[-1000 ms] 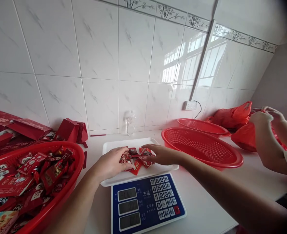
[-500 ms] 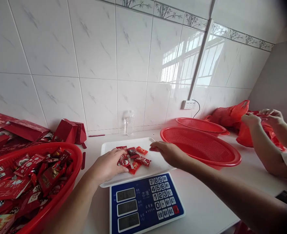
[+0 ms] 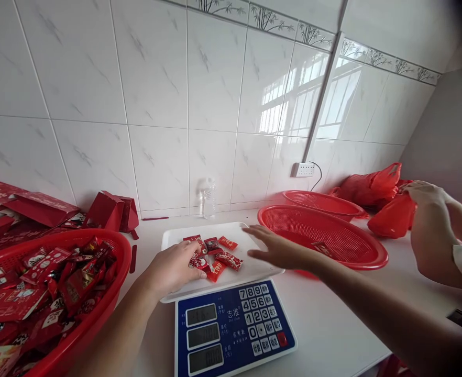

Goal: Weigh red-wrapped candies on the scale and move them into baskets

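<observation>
Red wrapped packets (image 3: 229, 259) in loose cluster on white tray (image 3: 256, 266). Left hand (image 3: 176, 267) low at cluster's left, fingers and thumb arched over packets; cannot tell whether any gripped. Right hand (image 3: 274, 245) at tray's right side, fingers stretched leftward, spread wide; forearm slanting from lower right. Beside it, red basket (image 3: 349, 241) with one packet (image 3: 322, 248) inside. Scale panel (image 3: 231, 327) in front of tray.

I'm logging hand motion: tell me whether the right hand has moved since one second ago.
Yes: against the white tray, the right hand has moved right, away from the red packets, and is now above the tray's right side.
</observation>
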A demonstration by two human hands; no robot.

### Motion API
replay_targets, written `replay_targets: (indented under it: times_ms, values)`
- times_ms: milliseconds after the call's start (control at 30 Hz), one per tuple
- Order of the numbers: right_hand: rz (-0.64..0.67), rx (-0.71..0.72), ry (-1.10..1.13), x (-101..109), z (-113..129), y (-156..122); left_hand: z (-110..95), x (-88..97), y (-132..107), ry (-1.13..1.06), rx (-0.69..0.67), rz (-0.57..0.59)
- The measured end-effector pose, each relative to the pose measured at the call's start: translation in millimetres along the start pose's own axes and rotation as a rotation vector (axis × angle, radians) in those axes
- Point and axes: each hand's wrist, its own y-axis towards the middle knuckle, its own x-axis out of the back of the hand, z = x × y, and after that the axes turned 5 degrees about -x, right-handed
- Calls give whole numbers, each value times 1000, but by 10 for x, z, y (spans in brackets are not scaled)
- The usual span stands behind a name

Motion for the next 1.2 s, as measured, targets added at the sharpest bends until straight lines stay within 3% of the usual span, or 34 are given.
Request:
replay_targets:
  times_ms: [133,300,500,633,800,900,967,1067,1200]
  values:
    - [153,147,63,-160,401,98,-22,17,-11,-6,4,-6]
    - [144,199,108,-269,467,202,-23,14,-15,-24,12,-2]
    - [12,212,86,-315,294,171,-10,8,-15,-10,16,9]
    - [-80,169,45,-224,197,124,-3,4,-13,-22,15,4]
    - [-266,-48,-81,60,-227,111,-1,5,-14,-28,22,10]
    - [-310,-236,-161,203,-544,93,-2,1,-10,-36,23,16]
    - [-325,-309,-189,233,-624,75,1,-13,-2,-53,12,8]
    - [-301,-238,-161,166,-435,37,11,-48,20,-104,-1,-9]
    - [-135,29,-32,-33,183,-68,7,-73,36,-202,-46,-37]
